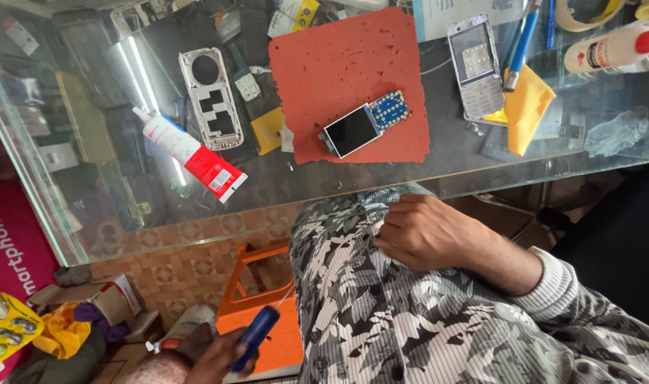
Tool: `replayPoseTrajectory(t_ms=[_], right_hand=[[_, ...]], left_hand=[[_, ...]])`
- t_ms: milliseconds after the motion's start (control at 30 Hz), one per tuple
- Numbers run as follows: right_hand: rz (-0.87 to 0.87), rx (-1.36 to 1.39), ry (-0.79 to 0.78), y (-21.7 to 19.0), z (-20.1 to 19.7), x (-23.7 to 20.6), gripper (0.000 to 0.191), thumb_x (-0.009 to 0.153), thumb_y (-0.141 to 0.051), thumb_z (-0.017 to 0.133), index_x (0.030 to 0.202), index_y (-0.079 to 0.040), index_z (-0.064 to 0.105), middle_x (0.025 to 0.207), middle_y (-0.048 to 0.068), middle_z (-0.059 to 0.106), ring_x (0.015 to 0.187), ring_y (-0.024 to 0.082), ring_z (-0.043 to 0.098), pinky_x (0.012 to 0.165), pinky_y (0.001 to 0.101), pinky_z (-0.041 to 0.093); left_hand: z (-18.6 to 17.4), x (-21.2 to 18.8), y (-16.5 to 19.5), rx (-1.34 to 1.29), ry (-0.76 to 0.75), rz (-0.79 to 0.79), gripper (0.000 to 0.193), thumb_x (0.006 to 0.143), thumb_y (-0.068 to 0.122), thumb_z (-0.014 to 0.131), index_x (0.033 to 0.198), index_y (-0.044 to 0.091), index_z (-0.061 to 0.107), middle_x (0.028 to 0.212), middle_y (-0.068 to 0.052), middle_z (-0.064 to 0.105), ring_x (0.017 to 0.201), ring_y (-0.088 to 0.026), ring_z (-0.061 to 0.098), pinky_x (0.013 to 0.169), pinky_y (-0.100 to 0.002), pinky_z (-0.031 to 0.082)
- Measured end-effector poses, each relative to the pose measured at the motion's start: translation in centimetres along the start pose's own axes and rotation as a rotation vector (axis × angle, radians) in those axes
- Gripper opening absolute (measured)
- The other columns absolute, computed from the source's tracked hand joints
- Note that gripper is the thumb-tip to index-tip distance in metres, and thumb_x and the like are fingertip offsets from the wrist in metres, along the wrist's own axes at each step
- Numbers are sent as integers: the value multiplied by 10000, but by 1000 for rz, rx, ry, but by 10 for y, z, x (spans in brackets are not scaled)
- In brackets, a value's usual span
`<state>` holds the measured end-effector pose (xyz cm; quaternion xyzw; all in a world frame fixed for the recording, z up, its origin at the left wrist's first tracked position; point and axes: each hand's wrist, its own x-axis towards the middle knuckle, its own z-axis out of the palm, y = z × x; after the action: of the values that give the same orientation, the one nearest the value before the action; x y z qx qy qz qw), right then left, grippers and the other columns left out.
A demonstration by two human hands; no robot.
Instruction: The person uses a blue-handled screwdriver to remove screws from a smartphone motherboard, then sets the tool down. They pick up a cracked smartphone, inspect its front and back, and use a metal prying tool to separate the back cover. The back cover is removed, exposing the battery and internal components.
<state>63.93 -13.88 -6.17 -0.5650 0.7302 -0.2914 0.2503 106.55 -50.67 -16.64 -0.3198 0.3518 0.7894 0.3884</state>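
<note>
Desk: glass top, above both hands in the head view
Red mat: on the desk, carrying the phone board
Right hand: loosely curled, empty, resting on patterned shirt just below the desk edge
Phone board: up-left of right hand, long axis slanted
Left hand: low, well apart, closed around blue screwdriver, tip pointing up-right
</note>
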Motion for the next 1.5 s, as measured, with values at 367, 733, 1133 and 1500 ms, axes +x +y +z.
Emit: replayPoseTrajectory(t_ms=[367,733,1133,1500], right_hand=[[-11,359,379,-32,1,59,598,990,-262,642,1385,129,422,1221,315,609,1116,428,621,960,450,479],[670,1102,860,12,0,22,517,1002,-127,580,1460,-17,367,1026,60,594,659,123,613,547,275,532],[751,959,699,39,-127,85,486,994,-173,602,1431,-4,475,1052,88,669,788,133,672,649,274,579],[602,45,559,44,-156,128,689,878,-118,686,1491,56,425,1075,240,642,822,386,681,701,431,558]], left_hand=[[162,83,189,442,-72,474,624,1013,221,577,1543,-4,338,1194,-120,627,1055,-200,612,939,-367,507],[242,165,354,1521,503,1111,453,980,513,729,1087,93,600,1101,-65,631,1069,-284,612,956,-447,483],[277,207,526,1510,476,991,430,831,261,823,1163,83,616,1061,-112,603,970,-338,650,813,-482,517],[236,208,580,691,-85,777,269,1011,65,589,1264,12,511,918,-75,735,755,-111,696,698,-272,583]])
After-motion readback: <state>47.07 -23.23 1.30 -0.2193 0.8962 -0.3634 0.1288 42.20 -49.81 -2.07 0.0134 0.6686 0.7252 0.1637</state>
